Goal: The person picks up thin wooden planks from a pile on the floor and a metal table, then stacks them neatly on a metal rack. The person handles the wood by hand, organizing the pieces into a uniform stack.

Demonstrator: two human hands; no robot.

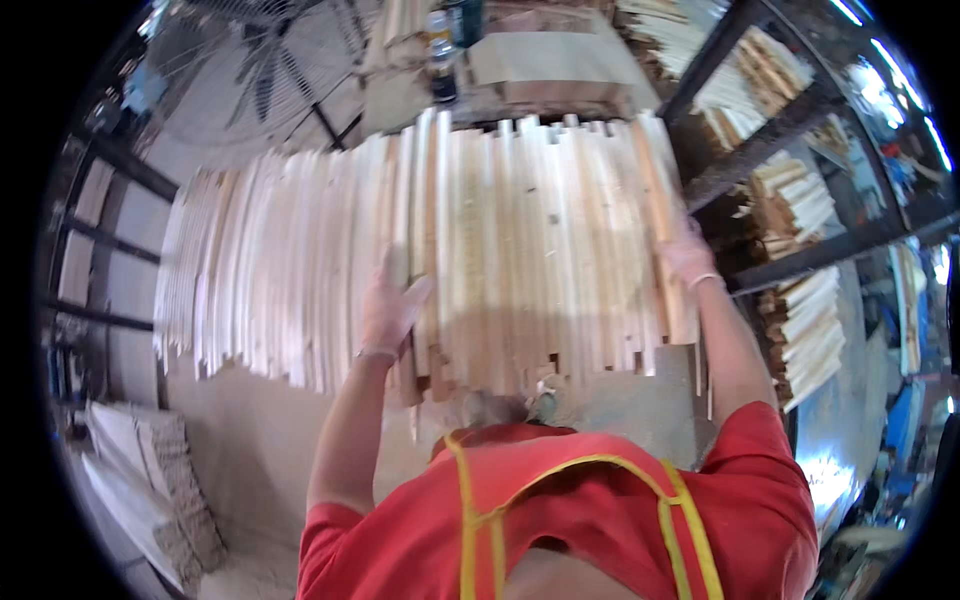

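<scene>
Wooden strips point(540, 235) lie side by side across the middle of the head view, where the left hand point(388, 308), thumb spread, and the right hand point(688, 258), on an extended forearm point(735, 350), rest against them; whether either closes around any cannot be told. Their long axes point forward, one section between the hands, others left of both.

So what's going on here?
A person in red has both hands on a wide row of pale wooden strips laid side by side. The left hand is near mid-row, thumb apart from the fingers; the right hand is at the row's right end. The strips' ends are uneven. More wood is stacked near the dark metal frame on the right.
</scene>
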